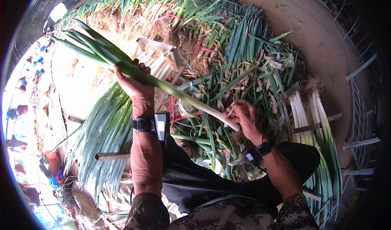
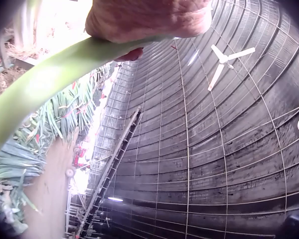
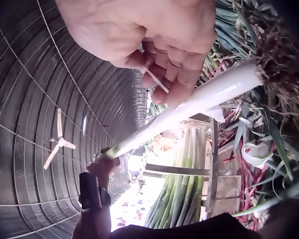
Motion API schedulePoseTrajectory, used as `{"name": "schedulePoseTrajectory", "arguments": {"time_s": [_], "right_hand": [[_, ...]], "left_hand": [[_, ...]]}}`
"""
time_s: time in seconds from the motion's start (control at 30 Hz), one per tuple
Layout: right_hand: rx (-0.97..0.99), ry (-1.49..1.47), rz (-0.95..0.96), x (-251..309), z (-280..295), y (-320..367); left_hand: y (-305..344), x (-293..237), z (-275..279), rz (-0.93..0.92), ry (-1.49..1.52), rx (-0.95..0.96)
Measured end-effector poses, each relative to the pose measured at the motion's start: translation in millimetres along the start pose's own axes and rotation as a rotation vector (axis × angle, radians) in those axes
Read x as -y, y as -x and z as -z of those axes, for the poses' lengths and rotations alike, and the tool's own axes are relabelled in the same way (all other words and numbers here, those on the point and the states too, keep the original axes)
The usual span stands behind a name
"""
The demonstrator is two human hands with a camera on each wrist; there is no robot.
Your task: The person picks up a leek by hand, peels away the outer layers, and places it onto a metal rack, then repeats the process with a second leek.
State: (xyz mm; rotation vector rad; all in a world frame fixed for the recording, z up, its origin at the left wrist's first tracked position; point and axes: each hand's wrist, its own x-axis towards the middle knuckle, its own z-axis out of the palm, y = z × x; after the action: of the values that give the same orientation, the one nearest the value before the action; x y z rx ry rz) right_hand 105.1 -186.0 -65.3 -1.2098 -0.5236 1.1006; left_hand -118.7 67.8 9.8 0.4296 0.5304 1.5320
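A long green onion slants across the head view, dark leaves at upper left and white stalk at lower right. My left hand grips it where the leaves meet the stalk. Near the white end, my right hand pinches a thin white strip of skin between thumb and fingers. Those fingers lie right against the white stalk in the right wrist view. Brown stringy roots show at the stalk's end there. A flap of loose skin hangs from the stalk.
Green onions lie in a metal rack at my left, and more onions in another rack at my right. Leaf scraps and peeled skins cover the ground between. Further bundles are heaped ahead, beside a bare dirt path.
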Motion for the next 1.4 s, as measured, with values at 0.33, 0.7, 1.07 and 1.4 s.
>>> {"name": "schedulePoseTrajectory", "arguments": {"time_s": [0.33, 0.7, 1.07, 1.4], "right_hand": [[0.191, 1.252, -0.01, -23, 103, 23], [0.166, 0.987, 0.55, 19, -11, 11], [0.161, 0.831, 0.449, 4, -15, 4], [0.291, 0.694, 0.223, -5, -4, 1]], "left_hand": [[-8, -14, 14, -0.055, 0.029, 0.086], [0, -4, 5, -0.007, 0.048, 0.074], [-1, -5, 8, 0.024, 0.062, 0.009], [6, -9, 12, 0.047, 0.184, 0.087]]}}
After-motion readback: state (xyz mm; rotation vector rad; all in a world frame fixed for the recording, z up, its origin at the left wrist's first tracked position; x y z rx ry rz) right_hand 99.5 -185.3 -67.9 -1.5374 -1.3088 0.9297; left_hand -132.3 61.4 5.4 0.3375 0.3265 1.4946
